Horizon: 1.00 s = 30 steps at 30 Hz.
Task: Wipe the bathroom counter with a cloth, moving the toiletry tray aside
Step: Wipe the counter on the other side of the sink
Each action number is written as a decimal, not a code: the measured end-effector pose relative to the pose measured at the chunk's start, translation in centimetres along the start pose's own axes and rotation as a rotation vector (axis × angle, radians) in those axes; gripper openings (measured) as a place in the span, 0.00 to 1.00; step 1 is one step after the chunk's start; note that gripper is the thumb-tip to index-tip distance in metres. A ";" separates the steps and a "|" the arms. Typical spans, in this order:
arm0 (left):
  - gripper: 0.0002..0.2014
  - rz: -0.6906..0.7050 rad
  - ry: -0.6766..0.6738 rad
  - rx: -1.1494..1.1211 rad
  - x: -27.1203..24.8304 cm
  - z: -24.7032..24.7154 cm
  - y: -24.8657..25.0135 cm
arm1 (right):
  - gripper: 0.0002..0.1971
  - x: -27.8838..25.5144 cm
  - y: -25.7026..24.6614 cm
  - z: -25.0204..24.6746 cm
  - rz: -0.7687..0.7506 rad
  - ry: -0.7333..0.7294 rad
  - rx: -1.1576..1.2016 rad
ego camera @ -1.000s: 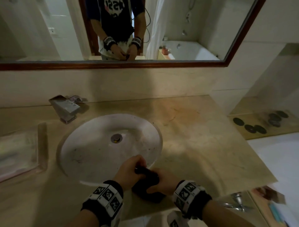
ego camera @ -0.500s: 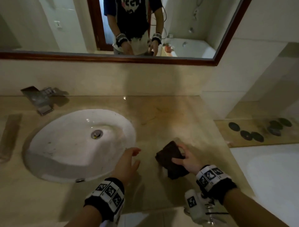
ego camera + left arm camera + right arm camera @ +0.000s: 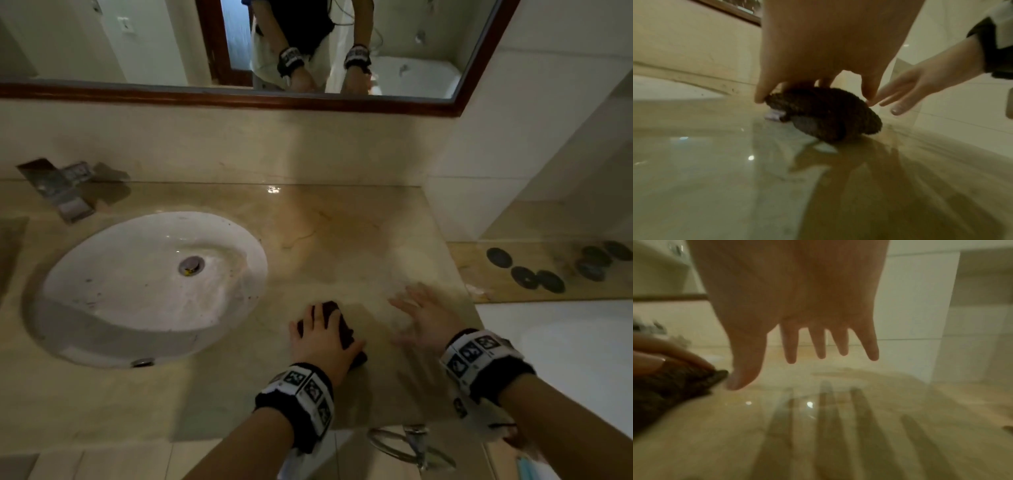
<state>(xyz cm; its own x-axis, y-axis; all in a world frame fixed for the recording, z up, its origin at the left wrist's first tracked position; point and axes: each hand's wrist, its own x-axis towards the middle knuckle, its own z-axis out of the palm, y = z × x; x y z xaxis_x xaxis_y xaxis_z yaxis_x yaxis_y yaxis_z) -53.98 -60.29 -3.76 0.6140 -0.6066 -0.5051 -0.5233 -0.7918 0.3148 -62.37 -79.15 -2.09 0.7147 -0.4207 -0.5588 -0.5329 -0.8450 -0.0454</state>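
A dark brown bunched cloth (image 3: 345,329) lies on the beige marble counter (image 3: 342,246), just right of the sink. My left hand (image 3: 318,337) covers it, fingers draped over the top. In the left wrist view the thumb and little finger of my left hand (image 3: 818,48) clamp the two sides of the cloth (image 3: 828,116). My right hand (image 3: 423,317) hovers just right of it, fingers spread and straight, holding nothing; the right wrist view shows my right hand (image 3: 807,305) above the counter. Only a sliver of the toiletry tray (image 3: 12,246) shows at the far left edge.
A white oval sink (image 3: 144,291) fills the counter's left half, with a metal faucet (image 3: 65,192) behind it. A framed mirror (image 3: 239,99) runs along the wall. At the right, a lower ledge with dark discs (image 3: 534,277) and a white tub (image 3: 565,359).
The cloth passed from my right hand to my left, which now covers it on the counter. My right hand let go and spread open to the right.
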 end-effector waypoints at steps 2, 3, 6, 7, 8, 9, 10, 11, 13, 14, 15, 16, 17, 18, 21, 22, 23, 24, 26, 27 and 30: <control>0.36 -0.021 0.040 0.026 0.5 0.5 0.7 | 0.48 0.1 1.4 1.1 0.012 -0.118 -0.031; 0.35 -0.017 0.063 0.029 0.7 0.6 0.8 | 0.50 0.0 1.7 1.6 0.005 -0.128 -0.033; 0.30 0.061 0.088 0.049 1.3 0.3 0.5 | 0.52 -0.2 1.7 2.7 0.005 -0.092 -0.026; 0.28 0.105 0.083 0.058 1.4 0.0 0.3 | 0.52 -0.2 1.7 2.7 0.012 -0.090 -0.024; 0.27 0.149 0.084 0.055 1.5 -0.4 0.1 | 0.53 -0.2 1.6 2.7 0.014 -0.089 -0.020; 0.27 0.186 0.094 0.033 1.4 -0.9 0.0 | 0.53 -0.1 1.7 2.8 0.013 -0.090 -0.016; 0.27 0.216 0.120 -0.018 1.2 -1.4 -0.1 | 0.53 -0.1 1.6 2.7 0.014 -0.096 -0.015; 0.27 0.251 0.155 -0.079 0.9 -1.8 -0.1 | 0.53 -0.1 1.6 2.6 0.013 -0.100 -0.017; 0.28 0.394 0.210 -0.118 -0.3 -1.7 0.1 | 0.53 0.0 1.6 2.7 0.006 -0.097 -0.024; 0.28 0.486 0.225 -0.082 -0.9 -1.1 0.2 | 0.54 0.1 1.6 2.8 0.006 -0.096 -0.025; 0.28 0.560 0.211 -0.020 -1.4 -0.2 0.2 | 0.54 0.1 1.6 2.7 0.009 -0.097 -0.023; 0.28 0.590 0.178 0.060 -2.0 0.7 0.1 | 0.55 0.2 1.7 2.7 0.014 -0.105 -0.020; 0.28 0.570 0.090 0.151 -2.5 1.4 -0.1 | 0.55 0.3 1.7 2.6 0.021 -0.114 -0.017; 0.28 0.531 0.007 0.230 -2.8 2.0 -0.4 | 0.55 0.2 1.6 2.6 0.029 -0.120 -0.018; 0.28 0.469 -0.027 0.320 -3.2 2.3 -0.8 | 0.56 0.2 1.5 2.5 0.041 -0.120 -0.028; 0.29 0.476 -0.014 0.338 -3.2 2.4 -0.7 | 0.56 0.1 1.4 2.5 0.044 -0.120 -0.032; 0.30 0.485 -0.009 0.342 -3.1 2.5 -0.6 | 0.56 0.0 1.4 2.5 0.047 -0.119 -0.034; 0.32 0.492 0.016 0.346 -2.7 2.5 -0.5 | 0.56 -0.1 1.4 2.5 0.047 -0.115 -0.034; 0.40 0.418 0.089 0.336 -2.2 2.0 -0.3 | 0.55 -0.2 1.3 2.5 0.048 -0.111 -0.027; 0.43 0.394 0.131 0.315 -2.0 1.7 0.0 | 0.55 -0.2 1.4 2.4 0.049 -0.111 -0.022; 0.38 0.385 0.095 0.298 -1.6 1.9 0.1 | 0.55 -0.1 1.4 2.4 0.046 -0.119 -0.026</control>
<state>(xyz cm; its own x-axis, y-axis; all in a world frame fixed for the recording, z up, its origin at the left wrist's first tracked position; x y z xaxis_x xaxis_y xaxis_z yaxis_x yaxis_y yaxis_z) -56.13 -59.21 -4.43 0.3870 -0.8657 -0.3176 -0.8603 -0.4629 0.2137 -64.32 -79.48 -4.10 0.6302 -0.4184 -0.6541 -0.5506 -0.8348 0.0036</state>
